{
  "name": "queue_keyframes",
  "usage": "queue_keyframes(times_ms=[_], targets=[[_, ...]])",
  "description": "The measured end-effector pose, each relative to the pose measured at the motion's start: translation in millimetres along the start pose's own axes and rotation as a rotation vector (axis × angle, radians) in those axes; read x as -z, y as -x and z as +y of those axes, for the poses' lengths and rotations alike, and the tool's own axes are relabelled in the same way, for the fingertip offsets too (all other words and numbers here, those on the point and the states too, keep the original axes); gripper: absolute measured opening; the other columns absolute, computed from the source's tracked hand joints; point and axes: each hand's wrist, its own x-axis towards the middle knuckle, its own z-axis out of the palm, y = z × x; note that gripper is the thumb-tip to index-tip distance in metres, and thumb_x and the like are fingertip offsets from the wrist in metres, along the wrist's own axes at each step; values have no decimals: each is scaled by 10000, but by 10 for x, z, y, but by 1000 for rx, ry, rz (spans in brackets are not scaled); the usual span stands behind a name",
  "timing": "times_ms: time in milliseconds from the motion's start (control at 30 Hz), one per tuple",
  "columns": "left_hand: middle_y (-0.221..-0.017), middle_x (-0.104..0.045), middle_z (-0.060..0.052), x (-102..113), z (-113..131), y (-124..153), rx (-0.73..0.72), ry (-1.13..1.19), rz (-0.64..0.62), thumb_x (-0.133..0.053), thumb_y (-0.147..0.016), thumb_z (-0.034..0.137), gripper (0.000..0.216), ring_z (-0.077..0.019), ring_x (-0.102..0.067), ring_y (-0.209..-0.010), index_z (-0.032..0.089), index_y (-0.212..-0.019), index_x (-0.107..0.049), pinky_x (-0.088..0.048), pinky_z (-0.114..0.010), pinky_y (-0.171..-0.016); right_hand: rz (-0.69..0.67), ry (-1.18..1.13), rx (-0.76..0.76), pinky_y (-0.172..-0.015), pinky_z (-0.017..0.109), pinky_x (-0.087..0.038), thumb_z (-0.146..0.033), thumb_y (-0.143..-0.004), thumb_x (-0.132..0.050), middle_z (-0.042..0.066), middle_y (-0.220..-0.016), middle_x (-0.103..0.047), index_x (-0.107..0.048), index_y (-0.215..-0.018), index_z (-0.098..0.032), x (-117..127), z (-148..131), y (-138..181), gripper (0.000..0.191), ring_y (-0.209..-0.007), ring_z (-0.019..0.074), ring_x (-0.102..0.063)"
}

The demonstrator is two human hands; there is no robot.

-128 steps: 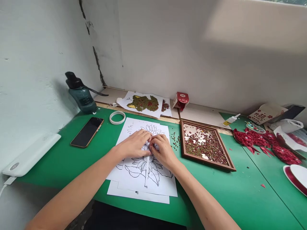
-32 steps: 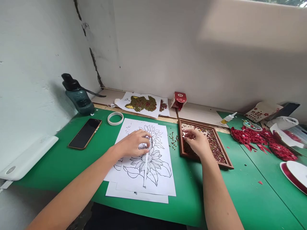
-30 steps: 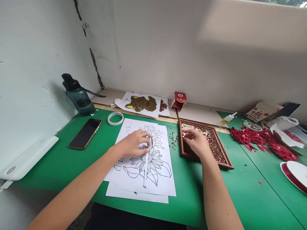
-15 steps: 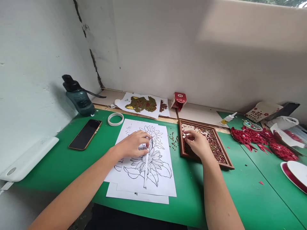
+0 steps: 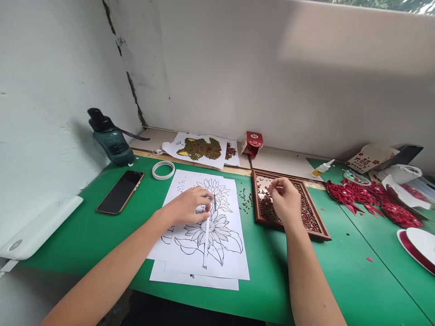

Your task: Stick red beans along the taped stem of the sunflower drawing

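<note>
My left hand (image 5: 190,206) is over a sheet with a sunflower line drawing (image 5: 233,242). Its thumb and fingers are closed at the upper end of a narrow white strip (image 5: 206,242), which runs down along the flower's stem. My right hand (image 5: 286,199) hovers above a brown wooden frame (image 5: 322,233) filled with small red and green beans (image 5: 268,210). Its thumb and fingertips are pinched together; anything between them is too small to make out. A few loose beans (image 5: 245,199) lie on the table between the sheet and the frame.
A phone (image 5: 120,192), a white tape roll (image 5: 163,170) and a dark bottle (image 5: 112,142) stand left. Behind are a bean-covered picture (image 5: 200,149) and a red box (image 5: 252,144). A glue bottle (image 5: 322,169) and red ribbon flowers (image 5: 369,197) lie right.
My right hand has risen slightly out of the beans, its fingers now pinched above the frame's left part. My left hand has barely moved.
</note>
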Motion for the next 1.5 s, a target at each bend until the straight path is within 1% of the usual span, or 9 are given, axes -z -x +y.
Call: queue_keyframes(times_ms=[100,200,400,600,800,1000,1133,1367,1500], targets=[[-1332,-667,-22,10,12,-3,-2,-9,-8,-665,-919,278,79,-285,-552,-1281,250,-862,-713,-464,-503,-1072,91,-95,31,-716,325,-506,-267,-814,-597,40,-846,-682,-578,-874,-234,0,-50,10,71,-789,217,-675],[-1345,-664,-23,17,23,-7,-4,-5,-17,-654,-926,273,117,-290,-553,-1285,253,-847,-739,-469,-508,-1065,138,-46,62,-718,322,-511,-242,-780,-620,54,-899,-683,-611,-889,-224,7,-92,19,111,-831,219,-660],[-1353,-660,-17,6,24,-13,1,37,-20,-665,-915,268,97,-280,-550,-1300,255,-854,-740,-465,-507,-1080,80,-120,22,-659,310,-509,-258,-820,-595,97,-1063,-712,-660,-1055,-204,-10,-22,-5,250,-845,224,-699],[-1336,-665,-19,-8,11,-13,-1,44,-15,-663,-911,260,100,-285,-560,-1288,251,-848,-740,-463,-508,-1077,38,-239,-1,-532,255,-442,-263,-816,-617,106,-1110,-709,-650,-1066,-205,-41,23,-20,258,-849,240,-736],[-1331,-671,-15,15,33,-9,-2,84,-37,-682,-920,299,112,-293,-544,-1297,259,-841,-749,-464,-506,-1066,56,-180,18,-589,279,-493,-198,-798,-583,102,-1089,-714,-656,-1085,-203,-29,50,-18,296,-860,237,-733],[-1335,-663,-33,25,33,-11,12,97,-59,-753,-872,316,70,-303,-543,-1292,249,-857,-743,-471,-504,-1052,67,-23,51,-742,350,-553,-153,-774,-551,96,-1110,-722,-657,-1155,-211,14,107,-27,399,-888,245,-735],[-1322,-667,-20,11,13,-11,7,85,-45,-716,-889,255,42,-286,-547,-1287,248,-852,-734,-467,-494,-1056,12,108,85,-805,373,-539,-130,-755,-501,103,-1216,-708,-662,-1169,-209,31,127,-31,452,-902,235,-725],[-1303,-676,-17,-8,6,-12,-4,83,-20,-651,-929,234,106,-268,-561,-1269,246,-857,-728,-466,-478,-1054,-216,317,-8,-810,372,-488,-247,-783,-585,72,-1072,-760,-707,-1039,-236,60,128,-29,283,-960,268,-688],[-1310,-676,-15,-2,21,-16,4,87,-19,-640,-943,251,111,-270,-563,-1276,247,-869,-722,-462,-488,-1057,-297,406,-33,-775,347,-466,-267,-791,-622,76,-1091,-759,-714,-1031,-236,91,141,-39,259,-950,266,-684]])
